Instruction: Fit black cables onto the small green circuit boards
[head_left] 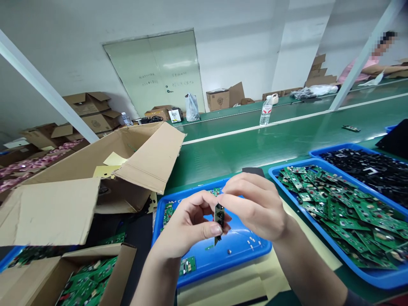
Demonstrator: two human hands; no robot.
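Above a blue tray [219, 259], my left hand [191, 223] grips a small circuit board [219, 219] with black parts, held edge-on between thumb and fingers. My right hand [256, 206] is at the board's upper end, its thumb and index finger close together there; whether anything small is between them is hidden. Several green boards lie in the tray, one of them [188, 265] near its front left corner, along with small white pieces at the right.
At right, one blue tray [338, 250] holds piled green boards; another [318, 152] holds black parts. Open cardboard boxes [47, 208] stand left. A bottle [265, 111] stands on the green line beyond. A person in pink [353, 70] sits at far right.
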